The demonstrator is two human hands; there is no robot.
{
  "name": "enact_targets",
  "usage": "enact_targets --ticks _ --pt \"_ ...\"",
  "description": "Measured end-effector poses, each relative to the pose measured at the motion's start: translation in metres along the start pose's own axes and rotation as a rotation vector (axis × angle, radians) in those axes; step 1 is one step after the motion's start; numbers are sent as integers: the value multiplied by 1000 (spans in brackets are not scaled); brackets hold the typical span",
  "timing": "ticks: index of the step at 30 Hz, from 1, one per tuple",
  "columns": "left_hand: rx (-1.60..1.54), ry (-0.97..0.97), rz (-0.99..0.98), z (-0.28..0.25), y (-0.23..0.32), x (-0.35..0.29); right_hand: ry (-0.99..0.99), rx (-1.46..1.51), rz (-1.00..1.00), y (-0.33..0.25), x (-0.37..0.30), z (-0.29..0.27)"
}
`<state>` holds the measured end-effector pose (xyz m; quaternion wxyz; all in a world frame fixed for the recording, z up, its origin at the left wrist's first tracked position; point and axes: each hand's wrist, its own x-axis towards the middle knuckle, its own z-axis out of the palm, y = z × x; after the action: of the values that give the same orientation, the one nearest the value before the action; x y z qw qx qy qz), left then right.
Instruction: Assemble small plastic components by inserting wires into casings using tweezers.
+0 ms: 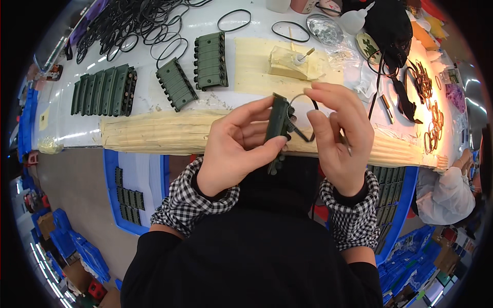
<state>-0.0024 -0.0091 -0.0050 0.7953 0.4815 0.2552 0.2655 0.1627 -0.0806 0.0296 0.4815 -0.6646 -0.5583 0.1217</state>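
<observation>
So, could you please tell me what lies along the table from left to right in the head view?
Row of green plastic parts → single slanted green part → green stack → cream glue block → clear squeeze bottle → brown rings.

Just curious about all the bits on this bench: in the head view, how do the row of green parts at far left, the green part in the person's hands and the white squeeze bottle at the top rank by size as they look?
1. Row of green parts.
2. Green part in the left hand; nearer the camera, so perhaps flattered.
3. White squeeze bottle.
</observation>
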Motion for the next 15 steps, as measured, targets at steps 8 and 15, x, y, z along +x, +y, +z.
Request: enact_targets --ticks 8,15 --pt "385 240 370 14 -18 1 -18 60 94 -8 -16 15" --pt "509 303 459 16 -24 -3 123 900 580 -14 -4 -6"
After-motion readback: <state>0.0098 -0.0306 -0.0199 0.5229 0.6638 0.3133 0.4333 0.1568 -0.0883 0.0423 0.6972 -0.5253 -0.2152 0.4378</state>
